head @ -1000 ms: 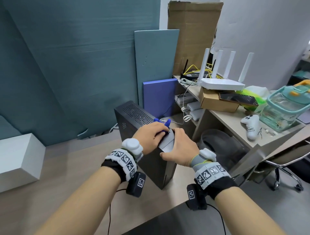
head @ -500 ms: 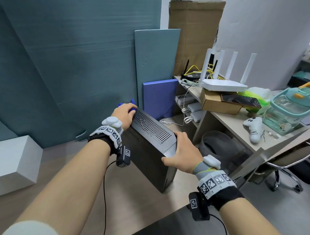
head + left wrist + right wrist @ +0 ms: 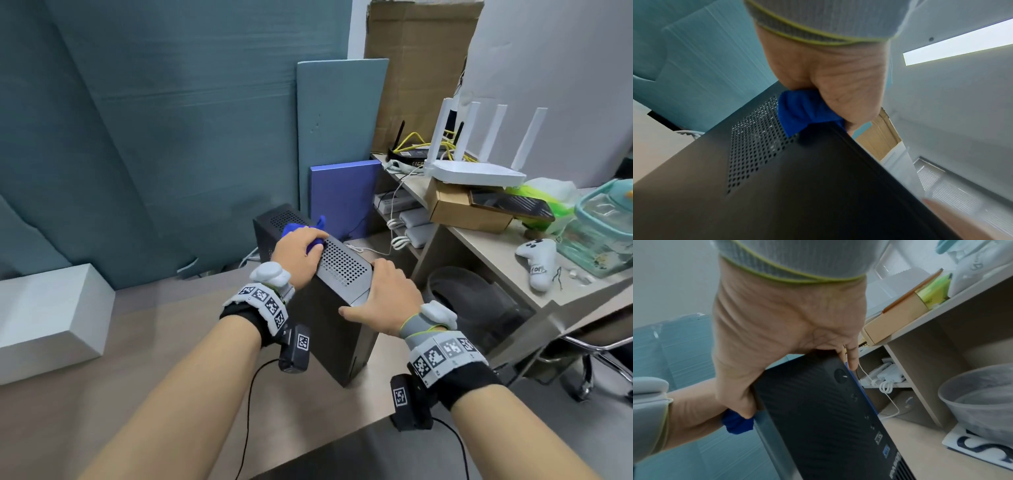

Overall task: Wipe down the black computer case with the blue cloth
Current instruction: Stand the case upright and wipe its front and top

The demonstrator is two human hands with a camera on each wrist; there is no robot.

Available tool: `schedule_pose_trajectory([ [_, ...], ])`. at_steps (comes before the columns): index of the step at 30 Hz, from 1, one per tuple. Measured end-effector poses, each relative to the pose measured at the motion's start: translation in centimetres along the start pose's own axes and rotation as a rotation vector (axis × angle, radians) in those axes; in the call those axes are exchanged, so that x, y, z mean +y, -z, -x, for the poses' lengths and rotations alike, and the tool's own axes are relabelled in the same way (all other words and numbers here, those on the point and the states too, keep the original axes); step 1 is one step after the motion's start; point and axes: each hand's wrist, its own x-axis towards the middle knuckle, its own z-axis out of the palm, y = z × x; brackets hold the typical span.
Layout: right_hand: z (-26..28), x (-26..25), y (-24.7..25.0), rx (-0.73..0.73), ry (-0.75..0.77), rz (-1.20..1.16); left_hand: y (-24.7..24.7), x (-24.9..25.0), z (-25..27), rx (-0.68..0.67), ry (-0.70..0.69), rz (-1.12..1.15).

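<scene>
The black computer case point(image 3: 329, 329) stands upright on the floor, its perforated top facing up. My left hand point(image 3: 300, 251) grips the bunched blue cloth point(image 3: 298, 230) and presses it on the middle of the top panel. In the left wrist view the cloth point(image 3: 805, 113) sits at the top edge of the case point(image 3: 797, 178), above the side vent holes. My right hand point(image 3: 382, 296) grips the case's near top corner. In the right wrist view, its thumb and fingers wrap both sides of the case's front panel point(image 3: 822, 410).
A desk point(image 3: 486, 246) at the right carries a white router point(image 3: 476, 173), a cardboard box, a game controller and a plastic container. A grey bin point(image 3: 472, 301) sits under it, close to the case. A blue board point(image 3: 342, 198) leans behind the case. A white box point(image 3: 44, 315) lies at the left.
My left hand swept the cloth from the near end of the top to the far end, then drew it back to the middle. The right hand kept its hold on the near corner.
</scene>
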Motion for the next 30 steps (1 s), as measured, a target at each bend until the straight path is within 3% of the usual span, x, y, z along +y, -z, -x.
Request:
schedule_pose_trajectory([
  [4, -0.4, -1.7, 0.2, 0.054, -0.009, 0.001, -0.3, 0.4, 1.3, -0.024, 0.082, -0.065],
  [9, -0.8, -2.8, 0.2, 0.071, 0.021, 0.049, -0.7, 2.3, 3.5, 0.128, 0.555, -0.022],
  [11, -1.1, -2.6, 0.0, 0.074, 0.017, 0.055, -1.0, 3.0, 3.8, 0.141, 0.650, 0.075],
  [15, -1.4, -2.3, -0.1, 0.095, 0.024, 0.057, -1.3, 3.8, 4.1, 0.174, 0.679, 0.220],
  [30, -1.8, 4.4, 2.1, 0.131, -0.114, 0.070, -6.5, 8.3, 1.0, 0.084, 0.580, 0.262],
])
